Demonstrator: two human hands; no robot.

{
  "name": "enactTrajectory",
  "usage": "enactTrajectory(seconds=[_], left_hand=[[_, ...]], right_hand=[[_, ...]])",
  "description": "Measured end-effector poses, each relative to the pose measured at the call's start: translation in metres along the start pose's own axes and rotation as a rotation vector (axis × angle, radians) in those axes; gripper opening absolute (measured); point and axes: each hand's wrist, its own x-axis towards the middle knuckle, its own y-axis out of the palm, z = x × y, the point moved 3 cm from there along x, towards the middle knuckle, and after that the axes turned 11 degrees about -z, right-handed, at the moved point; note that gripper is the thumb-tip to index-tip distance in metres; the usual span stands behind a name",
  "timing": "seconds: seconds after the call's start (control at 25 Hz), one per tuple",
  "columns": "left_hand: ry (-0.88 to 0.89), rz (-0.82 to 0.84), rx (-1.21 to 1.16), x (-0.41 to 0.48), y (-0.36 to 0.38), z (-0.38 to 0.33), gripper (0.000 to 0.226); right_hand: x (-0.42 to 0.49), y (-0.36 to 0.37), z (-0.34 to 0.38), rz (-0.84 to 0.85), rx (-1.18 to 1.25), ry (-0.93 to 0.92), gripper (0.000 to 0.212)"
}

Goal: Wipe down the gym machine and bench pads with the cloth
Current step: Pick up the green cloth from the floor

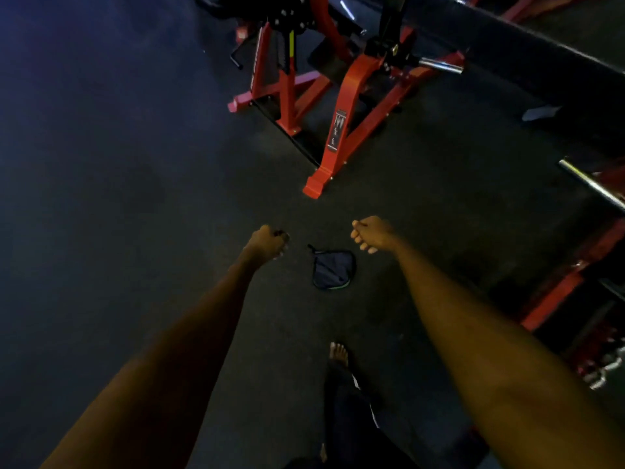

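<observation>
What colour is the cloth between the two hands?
The cloth is dark navy blue with a thin green lower edge, seen in the head view.

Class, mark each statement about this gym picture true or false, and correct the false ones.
1. The cloth lies on the floor between the two hands. True.
2. The right hand grips the cloth. False: it is apart from the cloth, which neither hand touches.
3. The gym machine ahead has a red frame. True.
4. The left hand rests on the gym machine. False: it is well short of the machine, near the cloth.
5. The foot in view is in a shoe. False: it is bare.
</observation>
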Motion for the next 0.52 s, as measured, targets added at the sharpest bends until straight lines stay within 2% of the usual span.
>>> enactTrajectory(seconds=[0.16, 0.32, 0.52], left_hand=[[-0.082, 0.038, 0.010, 0.093, 0.055, 0.016, 0.022], [-0.144, 0.116, 0.062, 0.185, 0.125, 0.059, 0.042], [-0.152, 0.217, 0.109, 0.291, 0.207, 0.137, 0.030]], right_hand=[[0.102, 0.046, -0.023, 0.032, 0.056, 0.134, 0.041], [0.190, 0.113, -0.075, 0.047, 0.012, 0.189, 0.037], [0.294, 0.190, -0.149, 0.030, -0.044, 0.268, 0.035]])
